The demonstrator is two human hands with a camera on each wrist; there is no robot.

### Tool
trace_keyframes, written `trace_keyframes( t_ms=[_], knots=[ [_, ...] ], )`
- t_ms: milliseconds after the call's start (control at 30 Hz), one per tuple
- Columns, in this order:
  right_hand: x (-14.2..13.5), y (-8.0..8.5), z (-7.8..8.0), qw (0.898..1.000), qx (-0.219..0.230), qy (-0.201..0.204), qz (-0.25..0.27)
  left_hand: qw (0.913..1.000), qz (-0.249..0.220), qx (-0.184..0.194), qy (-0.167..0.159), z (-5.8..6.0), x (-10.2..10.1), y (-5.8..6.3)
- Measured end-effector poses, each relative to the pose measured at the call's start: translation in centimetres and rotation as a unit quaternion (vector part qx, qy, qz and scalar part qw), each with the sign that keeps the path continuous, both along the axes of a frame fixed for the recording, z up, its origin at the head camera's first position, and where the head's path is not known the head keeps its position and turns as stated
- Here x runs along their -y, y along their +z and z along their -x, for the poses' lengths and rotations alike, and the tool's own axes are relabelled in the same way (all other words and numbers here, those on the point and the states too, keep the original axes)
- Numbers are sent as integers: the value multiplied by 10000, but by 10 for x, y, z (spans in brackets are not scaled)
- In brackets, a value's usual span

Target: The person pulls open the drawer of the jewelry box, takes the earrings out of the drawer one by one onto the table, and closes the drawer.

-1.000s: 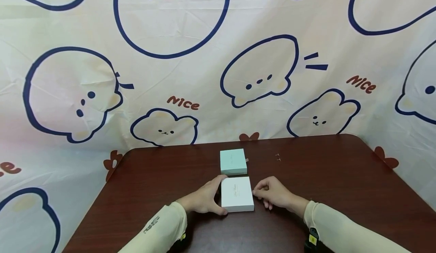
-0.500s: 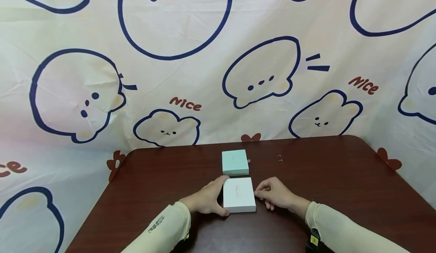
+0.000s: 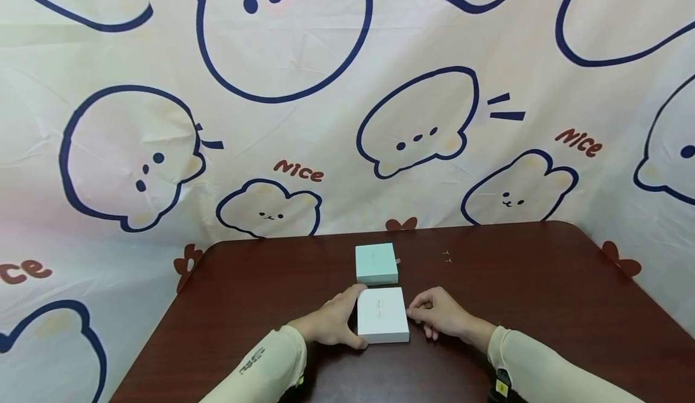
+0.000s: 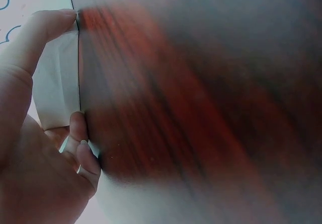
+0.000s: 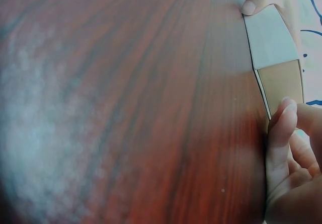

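A flat white box (image 3: 382, 314) with small lettering on its lid lies on the dark brown table (image 3: 260, 288). My left hand (image 3: 332, 320) holds it from the left, thumb at the near corner and fingers at the far one. In the left wrist view, thumb and fingers span the pale box wall (image 4: 55, 78). At its right side, my right hand (image 3: 444, 315) has thumb and forefinger pinched together. Those fingertips meet right at a tan panel (image 5: 282, 83) in the right wrist view; whatever small part they pinch is hidden.
Just behind the white box sits a mint-green box (image 3: 376, 263) with a small tab (image 3: 398, 261) on its right side. Two tiny T-shaped metal pieces (image 3: 447, 257) lie farther right on the table. A cartoon-printed cloth (image 3: 336, 119) hangs behind the table.
The head view has shifted slightly, so everything sits a little lower and to the right. Both hands keep their places at the white box.
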State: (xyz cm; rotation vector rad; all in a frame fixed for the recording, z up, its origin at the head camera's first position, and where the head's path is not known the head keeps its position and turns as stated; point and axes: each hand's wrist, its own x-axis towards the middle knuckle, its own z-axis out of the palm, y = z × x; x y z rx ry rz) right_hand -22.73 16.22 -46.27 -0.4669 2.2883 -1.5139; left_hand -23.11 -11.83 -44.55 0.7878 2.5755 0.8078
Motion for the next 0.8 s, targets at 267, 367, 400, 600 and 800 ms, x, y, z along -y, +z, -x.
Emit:
trace_keyframes(
  t_ms=[267, 367, 400, 600, 800],
  knots=[
    [0, -2, 1, 10000, -24, 8, 22, 10000, -7, 42, 16, -1, 0, 1],
    [1, -2, 0, 10000, 12, -11, 7, 10000, 19, 29, 12, -1, 0, 1],
    [1, -2, 0, 10000, 20, -14, 9, 10000, 26, 26, 16, -1, 0, 0],
    [1, -3, 0, 10000, -13, 3, -31, 9999, 88, -72, 10, -1, 1, -1],
    [0, -4, 1, 10000, -25, 7, -29, 9999, 88, -52, 16, -2, 1, 0]
  ],
)
